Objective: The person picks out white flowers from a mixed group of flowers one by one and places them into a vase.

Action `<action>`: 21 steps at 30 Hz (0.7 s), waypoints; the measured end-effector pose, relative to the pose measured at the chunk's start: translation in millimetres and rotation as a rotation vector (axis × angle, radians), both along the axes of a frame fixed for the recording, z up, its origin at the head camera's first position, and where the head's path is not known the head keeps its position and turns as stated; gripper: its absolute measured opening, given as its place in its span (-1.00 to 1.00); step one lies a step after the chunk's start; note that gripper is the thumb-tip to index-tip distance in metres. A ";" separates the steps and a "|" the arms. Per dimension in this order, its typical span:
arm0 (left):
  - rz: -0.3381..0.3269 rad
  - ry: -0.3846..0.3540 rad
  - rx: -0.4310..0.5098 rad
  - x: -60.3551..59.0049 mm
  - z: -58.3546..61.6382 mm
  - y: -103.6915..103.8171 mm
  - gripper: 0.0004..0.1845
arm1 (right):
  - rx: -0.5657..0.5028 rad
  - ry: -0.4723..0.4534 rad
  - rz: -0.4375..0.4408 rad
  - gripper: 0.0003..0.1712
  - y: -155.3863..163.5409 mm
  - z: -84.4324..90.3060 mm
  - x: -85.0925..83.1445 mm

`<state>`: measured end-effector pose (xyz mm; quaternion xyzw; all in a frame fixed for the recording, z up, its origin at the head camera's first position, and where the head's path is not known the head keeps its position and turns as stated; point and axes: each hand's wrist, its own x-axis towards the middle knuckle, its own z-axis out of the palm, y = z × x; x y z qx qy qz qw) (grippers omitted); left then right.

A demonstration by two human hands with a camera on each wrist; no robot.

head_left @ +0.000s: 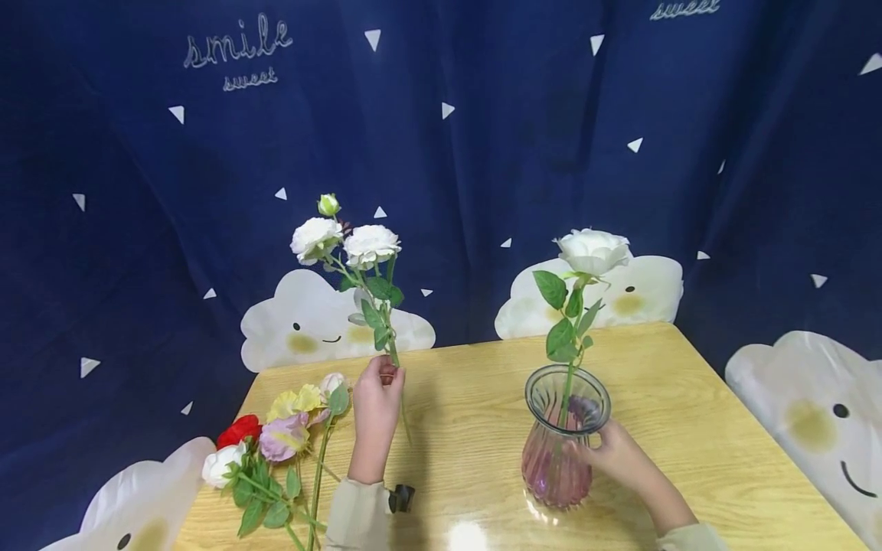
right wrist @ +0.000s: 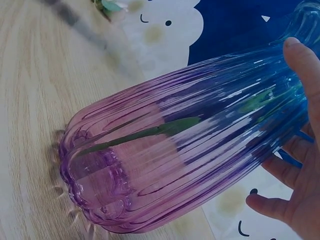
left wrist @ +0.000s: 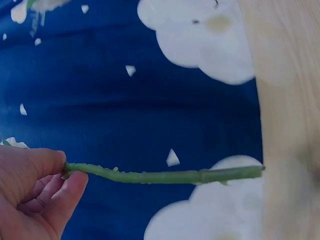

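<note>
the left hand (head_left: 375,409) pinches the green stem of a spray of white artificial roses (head_left: 344,243) between thumb and curled fingers (left wrist: 60,192), holding it upright above the pale wooden desk (head_left: 468,413); the blooms and a small green bud stand well above the hand, and the left wrist view shows the bare cut end of the stem (left wrist: 165,175) sticking out past the fingers. the right hand (head_left: 616,453) wraps its fingers (right wrist: 300,75) round the side of a ribbed glass vase tinted pink at the base and blue toward the neck (head_left: 560,444), which stands upright on the desk. a single white rose with green leaves (head_left: 591,251) stands in the vase, its stem showing through the glass. a loose bunch of red, white, lilac and yellow artificial flowers (head_left: 276,444) lies on the desk just left of the left hand. behind hangs a dark blue curtain (head_left: 482,138) printed with white triangles, smiling clouds and the words "smile sweet".
</note>
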<state>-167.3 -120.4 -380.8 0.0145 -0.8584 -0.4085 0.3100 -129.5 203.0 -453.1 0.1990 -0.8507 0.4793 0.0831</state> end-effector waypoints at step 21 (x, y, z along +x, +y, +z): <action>-0.349 0.353 -0.009 0.3 39.8 83.1 -0.91 | 0.010 0.022 -0.031 -0.26 -1.6 -2.4 0.6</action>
